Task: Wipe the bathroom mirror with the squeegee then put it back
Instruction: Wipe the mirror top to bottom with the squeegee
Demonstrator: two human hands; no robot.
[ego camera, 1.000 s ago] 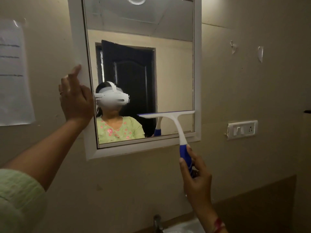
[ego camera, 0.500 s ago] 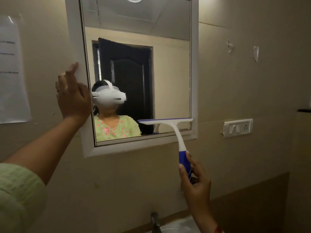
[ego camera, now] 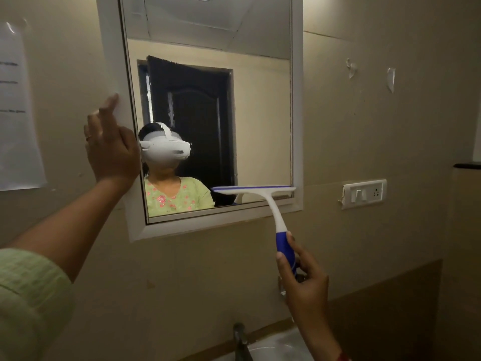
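Note:
A white-framed mirror (ego camera: 297, 105) hangs on the beige wall. The squeegee (ego camera: 272, 204) has a white blade bar, a white neck and a blue grip. Its blade lies flat against the glass at the lower right corner, just above the bottom frame. My right hand (ego camera: 303, 280) is shut on the blue grip, below the mirror. My left hand (ego camera: 110, 149) rests against the mirror's left frame edge, with the fingers loosely spread and nothing in it. The glass reflects a person in a green top wearing a white headset.
A white switch and socket plate (ego camera: 364, 194) sits on the wall right of the mirror. A paper sheet (ego camera: 15, 113) is stuck to the wall at far left. Below, a metal tap (ego camera: 240, 340) stands over a white basin (ego camera: 276, 346).
The squeegee has slid down the right part of the glass, from mid-low height to the bottom edge. My left hand has stayed on the frame.

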